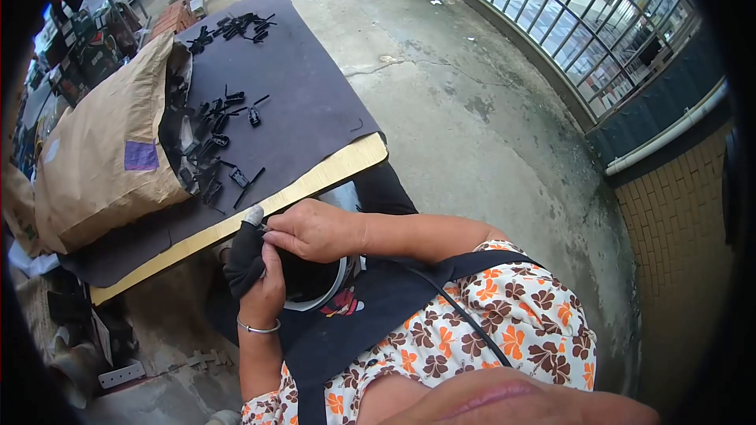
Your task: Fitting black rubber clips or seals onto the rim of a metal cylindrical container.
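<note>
My left hand [256, 264], partly covered by a black glove with a pale wrap at one fingertip, is closed near the table's front edge. My right hand [315, 230] is bare and pinches against the left fingers. Whatever small thing lies between them is mostly hidden. Below both hands a bucket [343, 274] with a pale rim and a dark inside sits at my lap. Just beyond them, small black plastic parts [240, 178] with thin stems lie loose on the dark table covering.
A large brown paper sack [102, 138] lies on its side on the table [307, 86], its mouth spilling black parts. Another cluster of black parts [240, 26] sits at the far end. Stacked boxes [94, 55] stand left. Concrete floor [465, 110] and a barred fence [583, 20] are right.
</note>
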Available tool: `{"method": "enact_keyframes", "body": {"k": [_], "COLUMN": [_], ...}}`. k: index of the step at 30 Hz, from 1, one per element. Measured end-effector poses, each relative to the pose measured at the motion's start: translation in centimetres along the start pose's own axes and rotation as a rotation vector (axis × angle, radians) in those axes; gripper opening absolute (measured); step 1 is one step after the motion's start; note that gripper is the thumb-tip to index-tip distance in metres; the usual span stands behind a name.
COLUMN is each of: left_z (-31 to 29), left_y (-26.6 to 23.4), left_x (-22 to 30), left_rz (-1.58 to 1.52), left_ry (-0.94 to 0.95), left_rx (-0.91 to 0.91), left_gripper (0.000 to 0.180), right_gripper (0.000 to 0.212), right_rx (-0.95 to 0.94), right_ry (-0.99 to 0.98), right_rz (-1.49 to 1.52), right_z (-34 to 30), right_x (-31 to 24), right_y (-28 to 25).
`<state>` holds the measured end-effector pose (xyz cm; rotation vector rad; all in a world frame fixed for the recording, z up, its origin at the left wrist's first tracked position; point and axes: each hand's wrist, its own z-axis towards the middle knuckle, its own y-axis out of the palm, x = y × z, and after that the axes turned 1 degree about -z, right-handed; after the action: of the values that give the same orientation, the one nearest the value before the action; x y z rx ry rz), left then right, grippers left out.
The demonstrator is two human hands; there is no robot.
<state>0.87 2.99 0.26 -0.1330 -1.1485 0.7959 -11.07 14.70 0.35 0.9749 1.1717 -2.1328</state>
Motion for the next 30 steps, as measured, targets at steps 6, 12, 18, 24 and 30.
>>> {"method": "enact_keyframes", "body": {"k": [6,12,18,24,30], "left_z": [-0.1,-0.1,-0.1,0.1,-0.6], "left_y": [0.1,-1.1,-1.6,-0.7,-0.7], "left_x": [-0.6,0.2,-0.7,-0.4,-0.8], "left_rz": [0.287,-0.288,-0.896,-0.613,-0.628], "left_ry": [0.168,-0.204,-0.422,-0.395,-0.281], "left_rx": [-0.038,0.059,0.107,-0.003,-0.032], "left_gripper": [0.030,0.039,0.045,0.033,0.021], "right_gripper": [0.025,0.029,0.013,0.010,0.014], "right_rx": [0.055,-0.007,-0.135,-0.066,-0.139], "right_ry": [0.052,0.141,0.140,0.168,0.270], "right_rz": [0.115,0.154,0.192,0.234,0.359], "right_z": [-0.2,0.2,-0.3,-0.2,0.9], "right_x": [1.0,1.4,2.1,1.4,1.3], "right_y": [1.4,0.9,-0.4,-1.0,0.0]}}
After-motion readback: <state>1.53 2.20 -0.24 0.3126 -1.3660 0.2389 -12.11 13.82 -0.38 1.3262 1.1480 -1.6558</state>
